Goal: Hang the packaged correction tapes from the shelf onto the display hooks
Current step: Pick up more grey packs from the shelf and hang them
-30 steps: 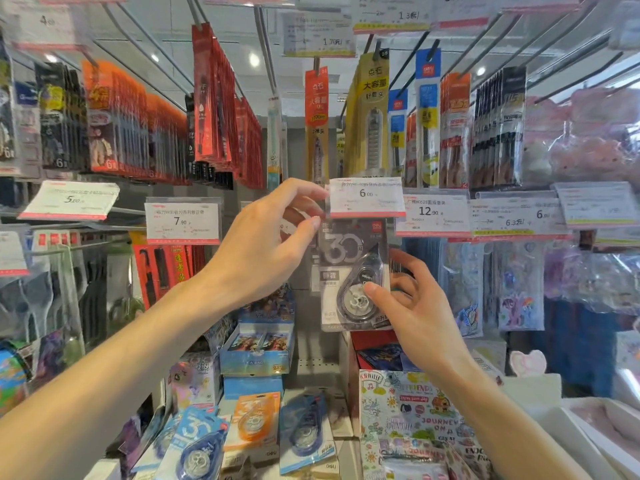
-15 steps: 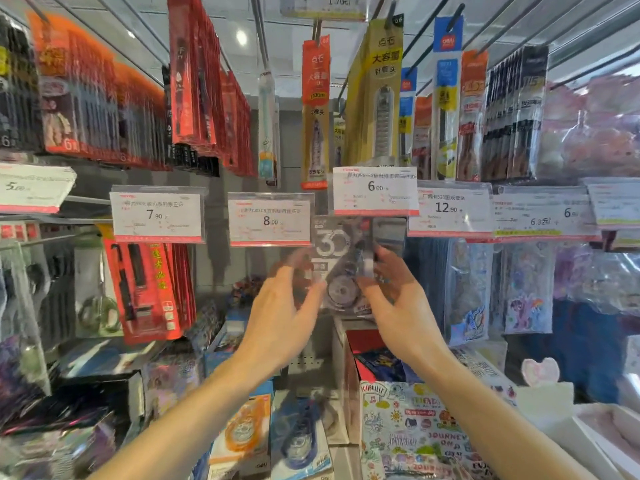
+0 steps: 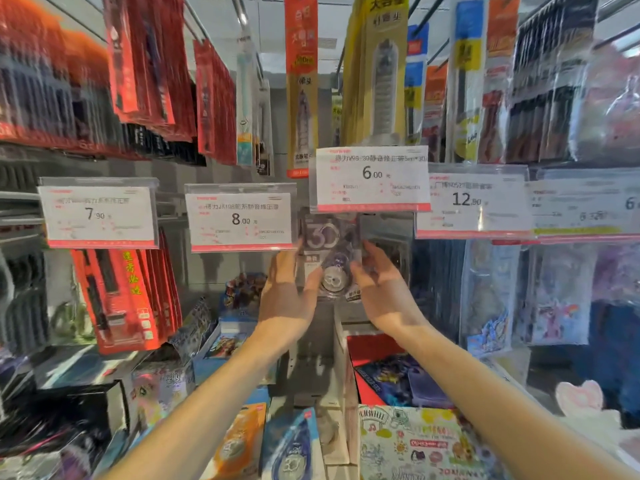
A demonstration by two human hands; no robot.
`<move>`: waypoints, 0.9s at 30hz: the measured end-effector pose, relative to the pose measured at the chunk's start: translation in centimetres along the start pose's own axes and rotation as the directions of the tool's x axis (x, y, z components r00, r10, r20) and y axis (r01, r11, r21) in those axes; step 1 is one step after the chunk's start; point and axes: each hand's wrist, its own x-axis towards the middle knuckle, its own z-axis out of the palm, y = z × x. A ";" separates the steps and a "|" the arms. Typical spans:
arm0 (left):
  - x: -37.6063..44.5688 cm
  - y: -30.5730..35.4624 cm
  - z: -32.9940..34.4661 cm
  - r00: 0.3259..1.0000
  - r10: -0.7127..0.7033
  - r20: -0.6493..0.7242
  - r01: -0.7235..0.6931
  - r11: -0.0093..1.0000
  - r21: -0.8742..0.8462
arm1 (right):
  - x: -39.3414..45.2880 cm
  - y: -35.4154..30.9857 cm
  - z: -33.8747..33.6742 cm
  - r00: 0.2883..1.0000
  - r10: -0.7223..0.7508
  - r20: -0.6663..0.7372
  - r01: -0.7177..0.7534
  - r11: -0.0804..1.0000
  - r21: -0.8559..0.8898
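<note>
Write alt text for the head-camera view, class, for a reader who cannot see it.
Two bare hands, left hand and right hand, hold a grey packaged correction tape from either side just below a 6.00 price tag. Packaged stationery hangs all around, and more correction tapes lie on the shelf below.

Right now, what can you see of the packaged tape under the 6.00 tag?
The clear plastic blister pack with a grey card and large "30" hangs upright just below the white 6.00 price tag. A round grey-purple dispenser shows inside. The left hand and right hand hold its sides with their fingers. Its top is hidden.
</note>
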 end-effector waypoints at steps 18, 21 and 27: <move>-4.9 2.1 -4.5 0.999 0.039 0.008 -0.035 0.954 -0.299 | -6.7 -3.2 -5.9 0.999 0.054 -0.011 -0.052 0.994 0.095; -7.2 2.8 -5.6 0.998 0.051 0.046 -0.031 0.928 -0.371 | -9.8 -4.2 -7.3 0.999 0.052 -0.007 -0.050 0.989 0.137; -13.1 4.1 -7.6 0.995 0.018 0.097 0.030 0.884 -0.467 | -16.1 -4.9 -9.9 0.998 0.039 -0.043 -0.029 0.974 0.223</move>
